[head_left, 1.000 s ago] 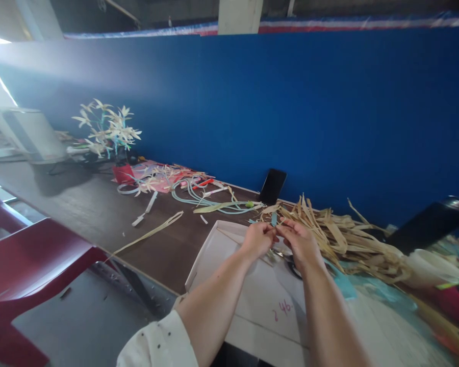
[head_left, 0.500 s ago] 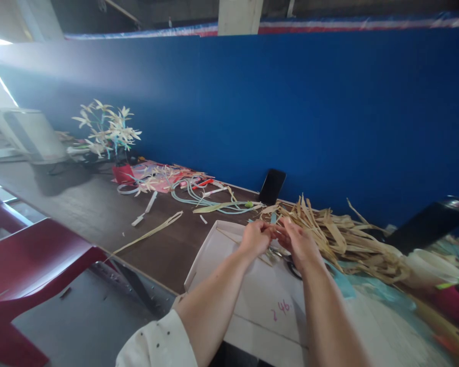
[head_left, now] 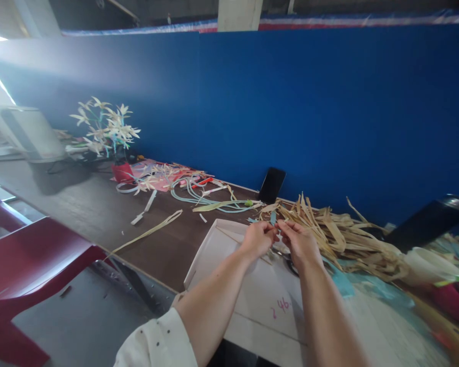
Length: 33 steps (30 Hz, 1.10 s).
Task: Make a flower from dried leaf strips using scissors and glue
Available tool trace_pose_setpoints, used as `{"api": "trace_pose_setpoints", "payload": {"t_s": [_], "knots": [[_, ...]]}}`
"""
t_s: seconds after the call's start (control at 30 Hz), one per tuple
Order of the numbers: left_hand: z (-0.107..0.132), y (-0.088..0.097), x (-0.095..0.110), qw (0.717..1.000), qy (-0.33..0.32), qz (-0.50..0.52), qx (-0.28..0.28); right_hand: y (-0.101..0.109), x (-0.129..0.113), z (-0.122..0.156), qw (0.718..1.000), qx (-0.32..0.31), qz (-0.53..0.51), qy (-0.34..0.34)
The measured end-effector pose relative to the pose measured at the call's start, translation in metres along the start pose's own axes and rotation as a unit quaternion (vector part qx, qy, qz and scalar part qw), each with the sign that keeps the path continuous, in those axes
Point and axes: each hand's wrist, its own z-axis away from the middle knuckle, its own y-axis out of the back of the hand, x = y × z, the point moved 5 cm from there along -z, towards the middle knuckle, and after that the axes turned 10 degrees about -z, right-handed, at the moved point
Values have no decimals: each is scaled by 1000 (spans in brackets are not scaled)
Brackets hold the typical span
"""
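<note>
Both my hands meet over a white cardboard box lid [head_left: 248, 306] that has pink handwritten numbers. My left hand [head_left: 259, 238] is closed in a pinch, its fingertips close to those of the other hand. My right hand [head_left: 296, 240] also pinches, thumb and forefinger together. Whatever sits between the fingertips is too small to make out. Beneath my right hand lies a pair of scissors [head_left: 290, 264], partly hidden by the wrist. A thin tan strip [head_left: 227, 234] lies on the lid by my left hand. Dried tan husk strips [head_left: 332, 234] are heaped just beyond my right hand.
A black phone [head_left: 272, 184] leans on the blue partition [head_left: 329, 112]. Pale blue cord [head_left: 179, 192] lies coiled left of it. Husk flowers stand in a red pot [head_left: 122, 172]. At right are a white cup [head_left: 432, 267] and a dark object [head_left: 428, 227]. A red chair [head_left: 42, 260] stands left.
My right hand's fingers have drawn together from a more spread pose into a pinch. Both hands stay at nearly the same place over the lid. The view has shifted very slightly.
</note>
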Motion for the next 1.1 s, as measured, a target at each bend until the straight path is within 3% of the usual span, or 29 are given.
{"api": "trace_pose_setpoints", "payload": {"t_s": [0.27,0.5,0.7,1.1], "knots": [[-2,2,0,998,9,58,17,0,-3,4,996,-38,-47,-58],[0,-1,3,996,32,82,-20,6,-10,0,997,-18,-68,-22],[-1,-6,-1,998,18,35,-43,9,-8,-4,999,4,-42,17],[1,-2,1,997,-16,-74,-14,9,-2,-8,999,18,-46,15]]}}
